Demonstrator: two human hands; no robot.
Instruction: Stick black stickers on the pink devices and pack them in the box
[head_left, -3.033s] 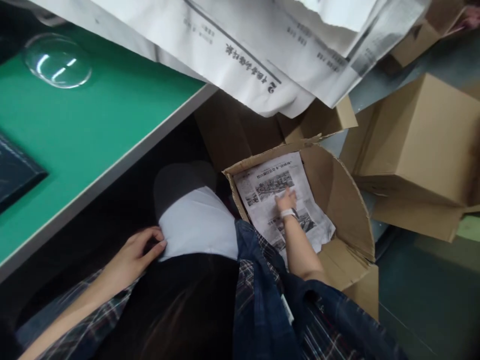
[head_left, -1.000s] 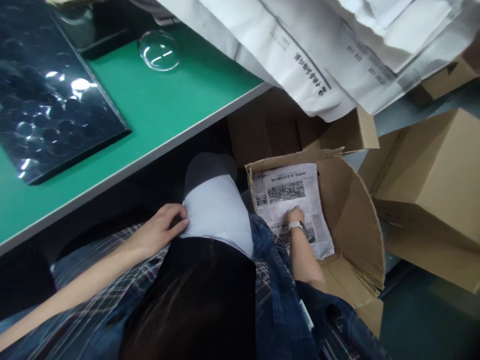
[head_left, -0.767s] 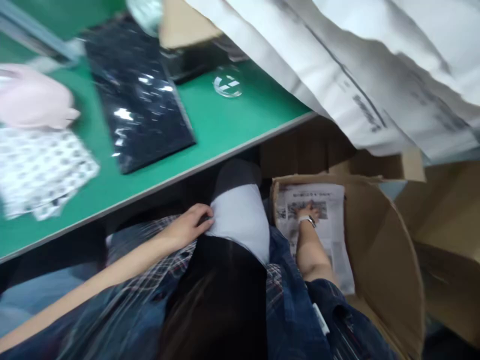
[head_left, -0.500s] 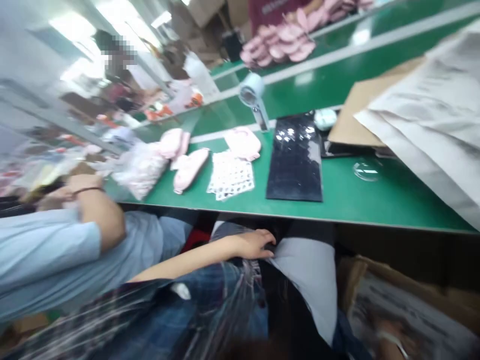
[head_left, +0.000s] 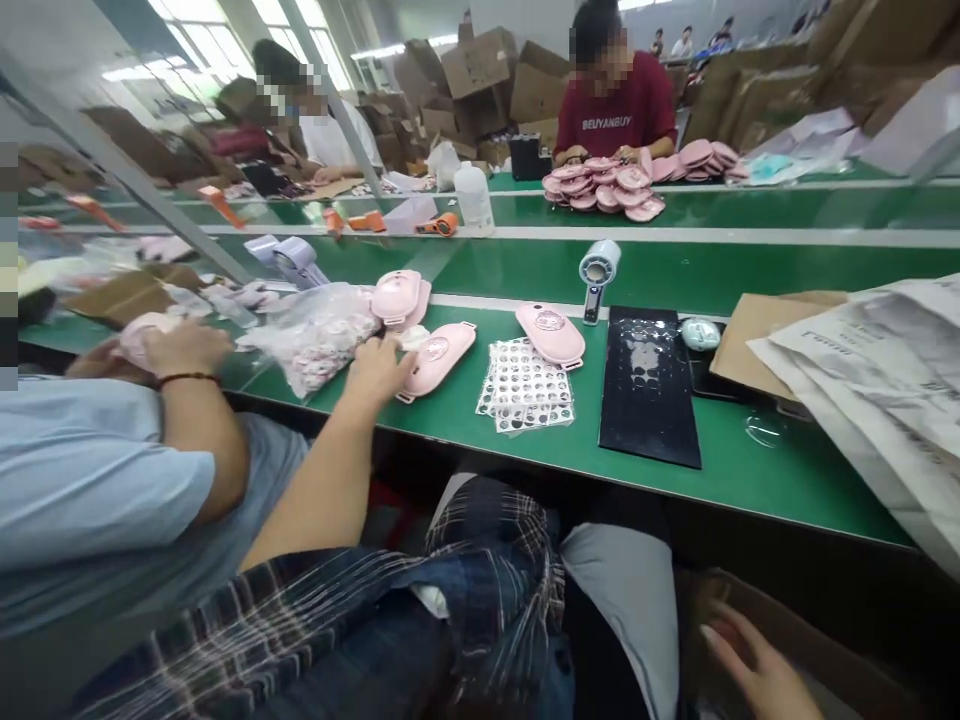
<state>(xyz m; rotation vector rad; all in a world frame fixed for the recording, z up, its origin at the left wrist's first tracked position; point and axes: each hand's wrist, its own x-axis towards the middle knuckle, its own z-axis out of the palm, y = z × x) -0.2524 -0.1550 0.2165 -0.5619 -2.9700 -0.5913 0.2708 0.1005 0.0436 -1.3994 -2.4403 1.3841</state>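
Head view. Left hand (head_left: 384, 368) is being stretched out over the green counter (head_left: 750, 470); its fingers (head_left: 401, 362) are loosely curled and spread, resting at the near end of a pink eye-mask-shaped piece (head_left: 439, 358), touching it rather than gripping it. The piece is lying flat just beside a clear bag of small parts (head_left: 319, 335), with a sheet of round stickers (head_left: 525, 385) and a black tray (head_left: 649, 385) farther right. Right hand (head_left: 750, 665) is being held low, below the counter edge by the cardboard box (head_left: 832, 640), fingers half open and nothing visibly held. A neighbour's arm in a light-blue sleeve (head_left: 90, 480) is being kept close on the left. Judged: the piece is best pinched at its near edge and lifted flat, clear of the bag.
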